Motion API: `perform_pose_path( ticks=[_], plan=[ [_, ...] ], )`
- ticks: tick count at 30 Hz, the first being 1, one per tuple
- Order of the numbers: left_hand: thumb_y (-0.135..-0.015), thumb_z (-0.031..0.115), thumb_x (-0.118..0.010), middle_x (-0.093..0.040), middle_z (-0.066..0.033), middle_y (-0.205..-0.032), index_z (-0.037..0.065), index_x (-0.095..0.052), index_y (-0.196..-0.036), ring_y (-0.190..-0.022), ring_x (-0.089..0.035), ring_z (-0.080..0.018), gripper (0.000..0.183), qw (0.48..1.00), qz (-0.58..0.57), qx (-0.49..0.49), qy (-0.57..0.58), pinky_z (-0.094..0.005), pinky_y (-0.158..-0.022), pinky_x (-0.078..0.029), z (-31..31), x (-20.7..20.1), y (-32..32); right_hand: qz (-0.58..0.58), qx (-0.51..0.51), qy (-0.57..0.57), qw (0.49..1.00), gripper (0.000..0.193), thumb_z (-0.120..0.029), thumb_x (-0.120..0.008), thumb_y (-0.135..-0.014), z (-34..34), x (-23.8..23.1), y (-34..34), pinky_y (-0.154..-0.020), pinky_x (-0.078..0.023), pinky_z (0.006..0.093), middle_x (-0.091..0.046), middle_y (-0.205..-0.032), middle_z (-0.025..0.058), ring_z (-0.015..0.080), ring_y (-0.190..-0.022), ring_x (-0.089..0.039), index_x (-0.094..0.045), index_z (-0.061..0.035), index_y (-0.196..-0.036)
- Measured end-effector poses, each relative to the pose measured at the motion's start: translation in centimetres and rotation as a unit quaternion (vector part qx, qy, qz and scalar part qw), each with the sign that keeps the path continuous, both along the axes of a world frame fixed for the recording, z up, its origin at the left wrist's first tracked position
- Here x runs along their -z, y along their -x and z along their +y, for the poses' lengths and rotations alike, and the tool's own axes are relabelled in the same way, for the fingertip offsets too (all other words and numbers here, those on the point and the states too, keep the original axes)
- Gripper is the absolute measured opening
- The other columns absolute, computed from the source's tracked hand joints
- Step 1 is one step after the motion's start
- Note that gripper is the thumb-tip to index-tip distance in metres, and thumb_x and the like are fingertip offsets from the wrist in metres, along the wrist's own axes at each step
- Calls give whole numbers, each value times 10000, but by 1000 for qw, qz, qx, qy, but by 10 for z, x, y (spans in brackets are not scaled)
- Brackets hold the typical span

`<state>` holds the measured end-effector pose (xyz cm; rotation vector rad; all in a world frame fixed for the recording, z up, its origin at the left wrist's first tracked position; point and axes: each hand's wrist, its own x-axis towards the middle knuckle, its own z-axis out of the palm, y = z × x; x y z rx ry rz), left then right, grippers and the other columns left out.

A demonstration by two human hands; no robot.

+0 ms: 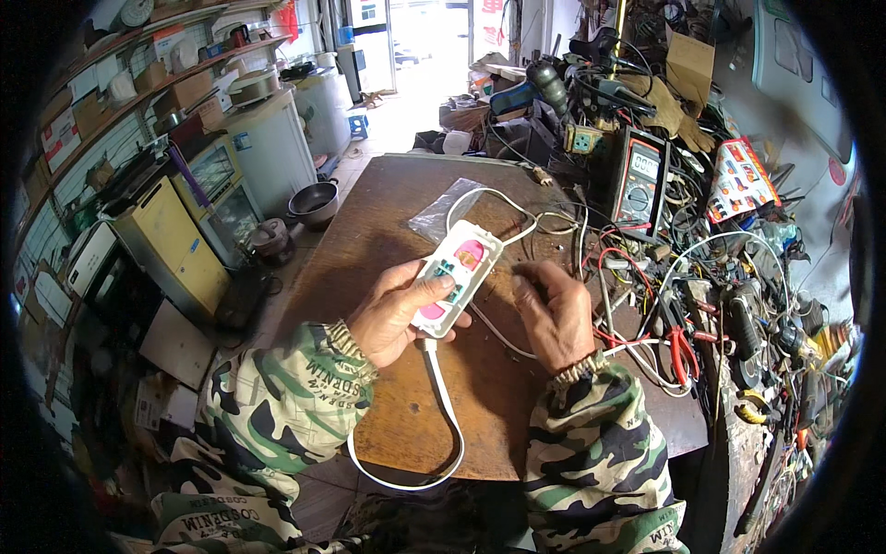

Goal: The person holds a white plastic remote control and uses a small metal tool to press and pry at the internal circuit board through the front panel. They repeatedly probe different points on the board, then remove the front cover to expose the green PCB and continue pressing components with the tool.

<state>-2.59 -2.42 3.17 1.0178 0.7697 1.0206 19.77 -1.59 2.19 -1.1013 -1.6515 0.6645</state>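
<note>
Wooden table [397, 429]: over it you seem to be at the handling or checking step; the next move probably calls for steadying one hand while the other comes in.
Left hand [386, 314]: your fingers grasp the strip's near half, thumb across its face.
Right hand [558, 319]: fingers curled, apart from it; whether they pinch anything, I cannot tell.
White power strip [463, 284]: above the table, pink-and-green face up, long axis running near-left to far-right.
White cord [460, 439]: leaves its near end.
</note>
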Motion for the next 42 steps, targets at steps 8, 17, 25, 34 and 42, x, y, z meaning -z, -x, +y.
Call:
perform_pose_path(
  ticks=[8,17,25,34,42],
  plan=[
    [-965,240,-646,-676,-102,-1088,17,-544,-1261,-868,-702,-202,384,993,18,-88,-75,-313,-678,-591,4,4,1,-94,-65,-126,985,180,-73,-679,-887,-9,-4,11,-686,-513,415,-657,-879,204,381,-795,-660,-692,-2,-1052],
    [-966,231,-650,-677,-88,-1071,24,-548,-1258,-861,-688,-171,373,990,10,-96,-99,-300,-692,-587,5,12,-1,-103,-70,-96,988,189,-73,-690,-871,-12,-7,12,-688,-524,396,-669,-900,194,354,-794,-672,-691,12,-1041],
    [-971,215,-644,-678,-90,-1064,17,-550,-1249,-856,-683,-160,354,989,18,-96,-114,-301,-719,-578,7,14,-3,-93,-66,-104,988,165,-62,-684,-866,-10,-3,10,-699,-531,416,-669,-896,203,383,-811,-675,-692,9,-1015],
    [-947,181,-668,-679,-105,-1052,-11,-553,-1198,-880,-683,-155,337,986,21,-98,-134,-296,-779,-563,8,16,-2,-63,-80,-81,991,146,-65,-646,-886,-9,-3,12,-719,-530,418,-679,-883,204,378,-806,-677,-692,22,-995],
    [-939,117,-659,-680,-112,-1067,-24,-540,-1239,-898,-682,-170,352,986,25,-102,-131,-312,-803,-567,5,14,-2,-69,-73,-84,991,151,-74,-636,-897,-9,-4,13,-721,-525,398,-682,-876,197,345,-803,-681,-696,26,-994]
  ],
)
